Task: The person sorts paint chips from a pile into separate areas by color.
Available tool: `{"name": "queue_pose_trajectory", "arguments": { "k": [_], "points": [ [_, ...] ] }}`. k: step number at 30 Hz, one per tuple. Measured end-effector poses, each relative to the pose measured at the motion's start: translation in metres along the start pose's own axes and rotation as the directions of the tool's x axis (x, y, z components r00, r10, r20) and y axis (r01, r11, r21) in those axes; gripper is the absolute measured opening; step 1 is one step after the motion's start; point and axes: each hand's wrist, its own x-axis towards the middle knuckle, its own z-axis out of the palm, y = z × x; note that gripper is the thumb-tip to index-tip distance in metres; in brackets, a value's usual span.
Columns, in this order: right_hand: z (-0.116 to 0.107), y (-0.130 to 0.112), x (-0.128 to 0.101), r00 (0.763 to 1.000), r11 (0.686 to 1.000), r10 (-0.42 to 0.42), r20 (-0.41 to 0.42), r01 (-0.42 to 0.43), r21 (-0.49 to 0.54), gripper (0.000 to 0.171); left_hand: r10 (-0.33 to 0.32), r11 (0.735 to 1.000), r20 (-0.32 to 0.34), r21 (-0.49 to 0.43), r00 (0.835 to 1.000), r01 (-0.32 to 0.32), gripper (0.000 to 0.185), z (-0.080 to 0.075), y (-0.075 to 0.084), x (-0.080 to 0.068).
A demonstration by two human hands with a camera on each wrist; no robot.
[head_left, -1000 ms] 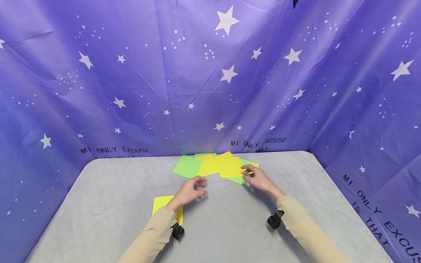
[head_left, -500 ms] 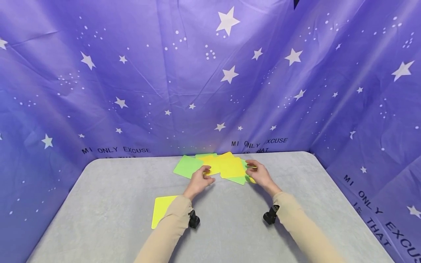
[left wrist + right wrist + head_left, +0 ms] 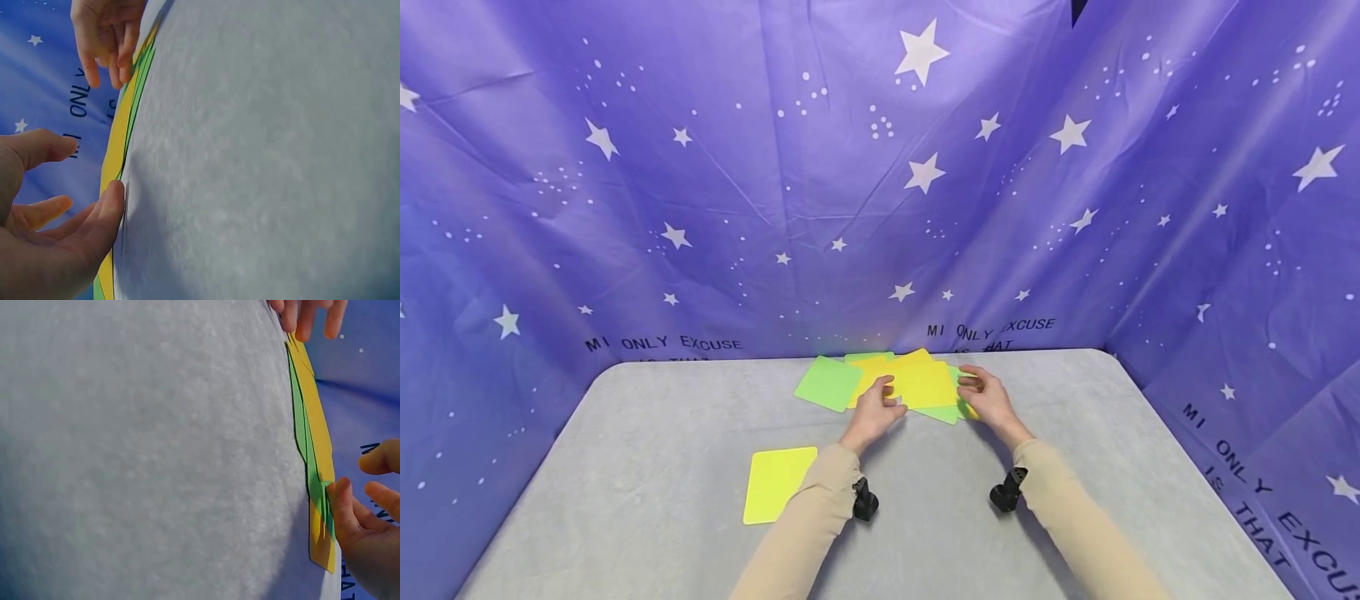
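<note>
A loose pile of yellow and green cards (image 3: 917,382) lies at the back middle of the grey table (image 3: 625,467). My left hand (image 3: 886,398) is at the pile's near left edge. In the left wrist view its thumb (image 3: 112,200) touches the edge of a yellow card (image 3: 115,150), with the fingers spread above and apart. My right hand (image 3: 974,388) is at the pile's right edge. In the right wrist view its thumb (image 3: 340,500) presses on a green card (image 3: 306,437), and the other fingers hover over the pile. Neither hand has a card lifted.
A single yellow card (image 3: 778,483) lies flat on the near left of the table, beside my left forearm. A purple starry cloth (image 3: 880,167) hangs around the table's back and sides. Black wrist cameras (image 3: 863,504) sit under both beige sleeves.
My left hand has moved forward and right from beside the single yellow card to the pile's edge. The right hand has shifted slightly along the pile's right side.
</note>
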Motion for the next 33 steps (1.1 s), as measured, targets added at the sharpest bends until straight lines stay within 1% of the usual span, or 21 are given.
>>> {"name": "queue_pose_trajectory", "arguments": {
  "k": [2,8,15,20,23,25,28,30,33],
  "points": [
    [0.003,0.000,0.000,1.000,1.000,0.005,-0.001,-0.005,0.003,0.046,-0.012,1.000,0.003,-0.015,1.000,0.012,0.062,0.001,0.002,-0.001],
    [0.007,-0.006,-0.004,0.998,0.998,0.055,0.007,-0.055,0.020,0.050,-0.049,0.997,-0.007,-0.057,0.999,0.049,0.062,0.004,0.002,0.000],
    [0.010,-0.012,-0.008,0.995,0.993,0.097,0.035,-0.099,0.064,0.053,-0.095,0.978,-0.007,-0.188,0.995,0.092,0.064,0.005,-0.003,0.000],
    [0.011,-0.012,-0.012,0.989,0.978,0.133,0.059,-0.141,0.155,0.054,-0.120,0.961,-0.007,-0.252,0.993,0.115,0.062,0.004,-0.010,-0.002],
    [0.012,-0.011,-0.013,0.985,0.960,0.157,0.076,-0.170,0.221,0.054,-0.122,0.946,-0.006,-0.303,0.993,0.114,0.060,0.004,-0.014,-0.003],
    [0.011,-0.009,-0.014,0.982,0.953,0.166,0.087,-0.183,0.242,0.053,-0.123,0.935,0.000,-0.337,0.992,0.116,0.059,0.003,-0.016,-0.004],
    [0.010,-0.007,-0.016,0.980,0.950,0.178,0.093,-0.195,0.244,0.052,-0.113,0.923,0.017,-0.368,0.993,0.112,0.059,0.003,-0.016,-0.006],
    [0.010,-0.006,-0.018,0.979,0.953,0.179,0.092,-0.196,0.231,0.051,-0.116,0.918,0.032,-0.379,0.993,0.119,0.056,0.002,-0.015,-0.008],
    [0.010,-0.006,-0.021,0.979,0.956,0.180,0.095,-0.196,0.216,0.052,-0.099,0.917,0.053,-0.383,0.994,0.112,0.050,0.000,-0.014,-0.012]
  ]
}}
